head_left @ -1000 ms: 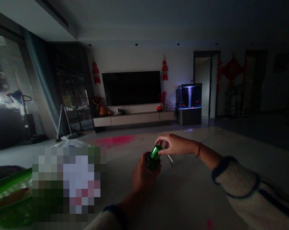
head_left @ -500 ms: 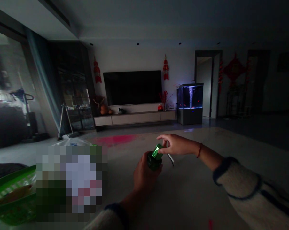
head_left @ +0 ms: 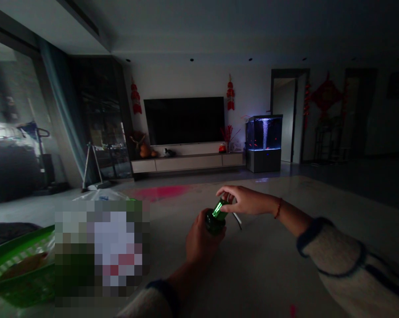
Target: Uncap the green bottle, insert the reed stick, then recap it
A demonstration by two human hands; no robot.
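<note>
My left hand [head_left: 201,240] is wrapped round a small dark green bottle [head_left: 214,224], held tilted above the table. The bottle has a shiny green cap [head_left: 219,207] that leans up and to the right. My right hand [head_left: 244,199] comes in from the right, its thumb against the cap's side and its fingers curled over the top. The cap sits at the bottle's neck; whether it is loose cannot be made out. A thin black-and-white item [head_left: 238,220] lies just behind, under the right wrist.
At the left stands a green plastic basket [head_left: 20,265], with a pixelated patch and a clear plastic bag [head_left: 102,194] beside it. Under my hands is a pale tabletop [head_left: 265,274] with a pinkish-red patch [head_left: 163,191]. A lit fish tank [head_left: 264,134] and a television [head_left: 184,120] stand beyond.
The fingers of my right hand have closed in more over the green cap. The whole view has shifted slightly; my left hand keeps its hold on the bottle.
</note>
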